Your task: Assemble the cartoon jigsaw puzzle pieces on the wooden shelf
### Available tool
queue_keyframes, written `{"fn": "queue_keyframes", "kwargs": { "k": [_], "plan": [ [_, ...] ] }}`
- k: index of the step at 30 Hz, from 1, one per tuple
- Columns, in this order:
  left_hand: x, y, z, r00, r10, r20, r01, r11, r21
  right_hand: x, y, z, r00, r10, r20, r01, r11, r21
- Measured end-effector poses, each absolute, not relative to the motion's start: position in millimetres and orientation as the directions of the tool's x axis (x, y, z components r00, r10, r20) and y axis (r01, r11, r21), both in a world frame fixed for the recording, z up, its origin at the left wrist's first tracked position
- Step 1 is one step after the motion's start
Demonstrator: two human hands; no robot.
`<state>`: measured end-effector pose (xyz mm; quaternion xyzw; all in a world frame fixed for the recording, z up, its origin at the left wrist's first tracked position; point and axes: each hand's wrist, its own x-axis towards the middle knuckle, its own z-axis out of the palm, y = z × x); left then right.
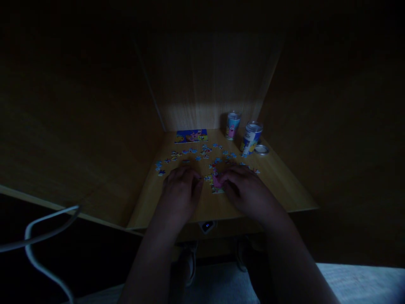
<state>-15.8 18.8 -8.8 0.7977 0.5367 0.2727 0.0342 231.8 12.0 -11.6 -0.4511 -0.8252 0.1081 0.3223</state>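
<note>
My left hand (182,188) is over the near part of the wooden table, thumb and forefinger pinched on what looks like a small puzzle piece, mostly hidden by the fingers. To its right lies a joined patch of jigsaw puzzle (217,190) with pink, yellow and green print. My right hand (245,185) has its fingertips closed at the right side of that patch, on a pink puzzle piece (217,180). Several loose puzzle pieces (205,150) are scattered in an arc beyond both hands, some close to my right knuckles.
A cartoon picture sheet (191,136) lies at the back left of the table (152,207). Two printed canisters, one farther back (232,126) and one nearer (251,139), stand back right beside a round lid (262,149). Dark panels enclose the sides; a white cable (28,240) hangs left.
</note>
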Motion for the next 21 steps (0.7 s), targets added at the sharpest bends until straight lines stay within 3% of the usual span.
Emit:
{"fn": "queue_keyframes", "kwargs": {
  "k": [21],
  "plan": [
    [-13.1,17.7,-6.9,0.282,0.878,0.388,0.853,-0.414,0.317,232.8,12.3,-10.8,-0.395,0.809,0.434,0.661,0.579,-0.478]
  ]
}}
